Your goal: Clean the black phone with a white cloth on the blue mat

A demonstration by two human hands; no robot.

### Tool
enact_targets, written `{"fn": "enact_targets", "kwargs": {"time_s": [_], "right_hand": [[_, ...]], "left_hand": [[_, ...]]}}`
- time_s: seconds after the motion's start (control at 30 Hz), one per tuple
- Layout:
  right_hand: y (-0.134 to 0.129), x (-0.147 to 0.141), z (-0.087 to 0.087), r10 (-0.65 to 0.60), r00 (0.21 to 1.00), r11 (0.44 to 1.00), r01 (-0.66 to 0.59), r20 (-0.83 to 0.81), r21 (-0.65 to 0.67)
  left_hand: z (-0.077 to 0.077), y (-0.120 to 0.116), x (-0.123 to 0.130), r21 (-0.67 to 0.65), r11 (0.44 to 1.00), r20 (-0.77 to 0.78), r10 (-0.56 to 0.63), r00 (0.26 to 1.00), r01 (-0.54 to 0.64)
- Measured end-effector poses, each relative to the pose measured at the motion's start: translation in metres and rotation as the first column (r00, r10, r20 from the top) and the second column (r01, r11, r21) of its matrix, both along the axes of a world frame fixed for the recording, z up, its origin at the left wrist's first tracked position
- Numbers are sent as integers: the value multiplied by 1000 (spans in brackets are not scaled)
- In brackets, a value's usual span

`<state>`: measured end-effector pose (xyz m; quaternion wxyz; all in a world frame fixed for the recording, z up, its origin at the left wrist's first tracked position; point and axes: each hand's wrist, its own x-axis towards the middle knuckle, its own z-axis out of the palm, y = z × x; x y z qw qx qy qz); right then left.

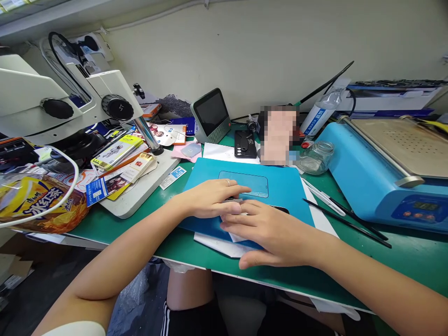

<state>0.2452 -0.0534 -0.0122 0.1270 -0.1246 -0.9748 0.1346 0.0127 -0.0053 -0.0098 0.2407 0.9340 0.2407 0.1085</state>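
Observation:
My left hand (212, 198), a ring on one finger, lies with its fingers stretched out over a blue mat (297, 179). Beside it my right hand (271, 228) is spread palm down, its thumb apart and its fingertips meeting the left thumb. Under the right fingers a piece of white wipe (238, 237) shows; how it is pressed is hidden. The dark edge of a phone-like slab (282, 209) peeks out behind the right knuckles, mostly covered. Just beyond the fingers a clear phone-shaped glass sheet (259, 185) with a dark outline lies flat on the mat.
At left stand a microscope (119, 107) and a bottle of tea (38, 203). A blue heating machine (378, 182) fills the right, with tweezers (350, 224) before it. Behind are a small display (212, 114), a black phone case (245, 143), a glass jar (318, 157) and a plastic bottle (322, 112).

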Motion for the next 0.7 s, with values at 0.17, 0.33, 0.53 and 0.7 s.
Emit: {"fn": "enact_targets", "kwargs": {"time_s": [0.17, 0.33, 0.53, 0.7], "right_hand": [[6, 8, 0, -83, 995, 996, 84, -53, 19], [7, 6, -4, -124, 991, 991, 126, -50, 38], [0, 1, -2, -6, 1000, 1000, 5, -17, -5], [9, 7, -6, -120, 991, 992, 122, -62, 27]], "left_hand": [[1, -1, 0, 7, 1000, -22, 16, 1000, -16], [2, -2, 1, 3, 1000, -23, 23, 999, -23], [0, 0, 1, -5, 1000, -17, 7, 1000, -7], [2, -1, 1, 10, 1000, -28, 17, 999, -17]]}}
